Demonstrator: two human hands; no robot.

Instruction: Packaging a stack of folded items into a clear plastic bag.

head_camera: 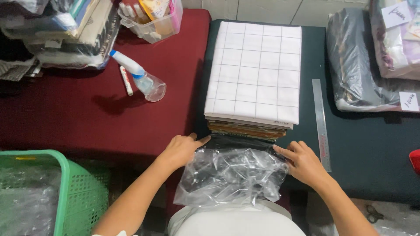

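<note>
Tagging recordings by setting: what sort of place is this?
Probably a small fabric or garment packing workspace: a stack of folded cloth, a clear plastic bag at both hands, bagged fabric bundles and a metal ruler.

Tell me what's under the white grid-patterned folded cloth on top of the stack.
Under the white grid-patterned folded cloth only the front edges of more folded fabrics show, brownish and dark. Their number and full patterns are covered. The clear plastic bag hides the stack's bottom.

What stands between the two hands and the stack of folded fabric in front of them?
Nothing visible does. The left hand and right hand already touch the clear plastic bag at its opening, right against the near end of the folded fabric stack.
</note>
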